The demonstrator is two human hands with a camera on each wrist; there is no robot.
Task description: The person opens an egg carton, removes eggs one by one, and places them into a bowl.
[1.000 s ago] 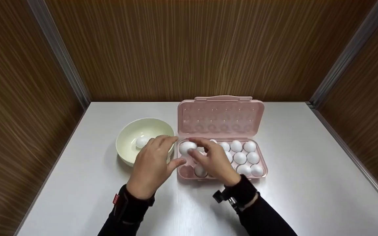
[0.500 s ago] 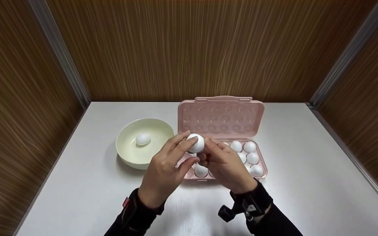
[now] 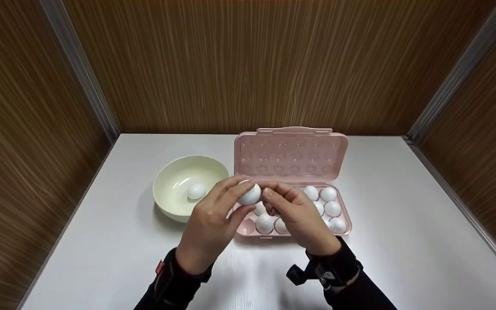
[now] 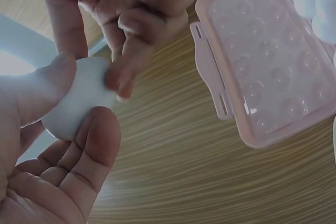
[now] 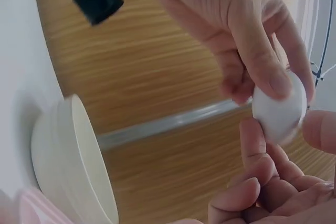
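A white egg (image 3: 250, 194) is held up in the air, and in the head view it appears in front of the left part of a pink egg carton (image 3: 248, 227). It is grasped by the left hand (image 3: 209, 219), with the thumb placed on one side and the fingers on the other. The other end of the same egg is pinched by the right hand (image 3: 302, 215) between the thumb and a fingertip, while the remaining fingers are bent. Black bands (image 3: 336, 267) are worn on both wrists, below which dark sleeves (image 3: 362, 292) are seen. The lid (image 3: 291, 153) of the carton is opened and raised at the far side, and several white eggs (image 3: 332, 209) are seated in the cups, partly hidden by the right hand. Just to the left of the carton, a pale green bowl (image 3: 170, 183) is placed, in which a single egg (image 3: 196, 190) is lying. Everything is set on a white table (image 3: 403, 215), enclosed by brown panels (image 3: 248, 64) with wood grain.
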